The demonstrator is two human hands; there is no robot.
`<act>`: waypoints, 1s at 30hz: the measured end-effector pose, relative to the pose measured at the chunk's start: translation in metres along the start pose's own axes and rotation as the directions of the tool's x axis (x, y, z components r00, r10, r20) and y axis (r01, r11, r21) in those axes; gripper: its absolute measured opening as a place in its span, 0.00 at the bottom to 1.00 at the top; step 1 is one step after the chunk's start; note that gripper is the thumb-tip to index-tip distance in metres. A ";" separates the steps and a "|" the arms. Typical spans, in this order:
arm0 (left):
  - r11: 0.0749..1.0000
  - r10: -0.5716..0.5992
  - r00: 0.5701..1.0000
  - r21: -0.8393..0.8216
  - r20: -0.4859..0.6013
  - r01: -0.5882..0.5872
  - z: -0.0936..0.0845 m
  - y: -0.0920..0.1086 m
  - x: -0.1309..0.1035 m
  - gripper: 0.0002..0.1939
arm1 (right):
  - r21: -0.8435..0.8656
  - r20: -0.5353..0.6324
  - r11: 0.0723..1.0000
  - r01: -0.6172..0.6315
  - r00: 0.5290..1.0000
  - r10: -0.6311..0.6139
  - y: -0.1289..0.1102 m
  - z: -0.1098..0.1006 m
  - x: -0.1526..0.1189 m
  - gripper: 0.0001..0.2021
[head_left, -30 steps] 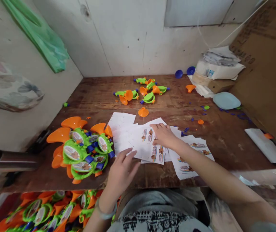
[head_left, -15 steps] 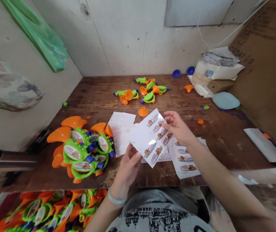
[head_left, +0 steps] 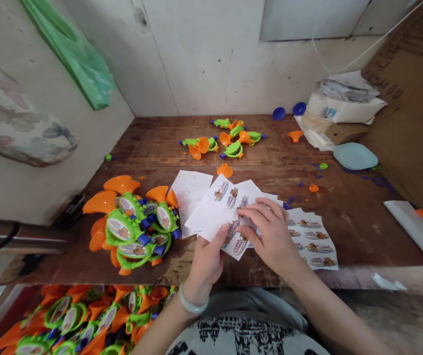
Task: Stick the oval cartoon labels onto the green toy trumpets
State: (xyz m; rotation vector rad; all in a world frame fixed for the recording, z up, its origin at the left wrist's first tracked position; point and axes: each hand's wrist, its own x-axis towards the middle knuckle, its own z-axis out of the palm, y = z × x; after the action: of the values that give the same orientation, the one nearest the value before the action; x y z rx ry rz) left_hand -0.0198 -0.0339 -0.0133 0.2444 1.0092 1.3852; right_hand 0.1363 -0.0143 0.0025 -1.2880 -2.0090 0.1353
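Observation:
My left hand (head_left: 209, 259) pinches the lower edge of a white sticker sheet (head_left: 204, 217), thumb on top. Oval stickers with a brown bear and a rainbow run along the sheet's right half. My right hand (head_left: 270, 231) is bent over that half, thumb and fingertips closing at a sticker (head_left: 244, 202) that is blurred and partly covered. Whether the sticker has lifted off the sheet I cannot tell. Beneath lie more white sheets (head_left: 193, 190), and a second sticker sheet (head_left: 313, 236) rests to the right of my right hand.
Green and orange toy horns (head_left: 133, 222) with oval stickers are heaped at left; others (head_left: 229, 140) lie farther back. Below the table edge is a full load of them (head_left: 86, 315). An orange cone (head_left: 225, 170), a pale blue lid (head_left: 355, 156) and a metal cylinder (head_left: 19, 236) stand around.
My right hand has left the sheet's upper right corner and come down onto its stickers. The sheet has been lowered and turned, still in my left hand. The view has shifted slightly.

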 end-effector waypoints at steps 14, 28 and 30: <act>0.997 0.029 0.999 -0.068 -0.020 -0.030 0.002 0.015 -0.001 0.33 | 0.168 -0.218 0.881 0.441 0.889 -0.403 -0.019 -0.006 -0.019 0.07; 0.998 0.015 0.998 -0.066 -0.057 -0.018 0.003 0.002 -0.003 0.36 | 0.204 -0.181 0.975 -0.087 0.975 0.125 -0.007 0.008 -0.020 0.17; 0.997 0.034 0.999 -0.065 -0.038 -0.036 0.003 0.002 -0.002 0.35 | 0.248 -0.169 0.960 -0.133 0.969 0.178 -0.010 0.010 -0.021 0.13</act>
State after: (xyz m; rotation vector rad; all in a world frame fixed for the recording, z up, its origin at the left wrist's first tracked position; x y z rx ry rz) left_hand -0.0184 -0.0336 -0.0096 0.1888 0.9919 1.4567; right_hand 0.1277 -0.0337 -0.0111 -1.2562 -1.6742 0.3044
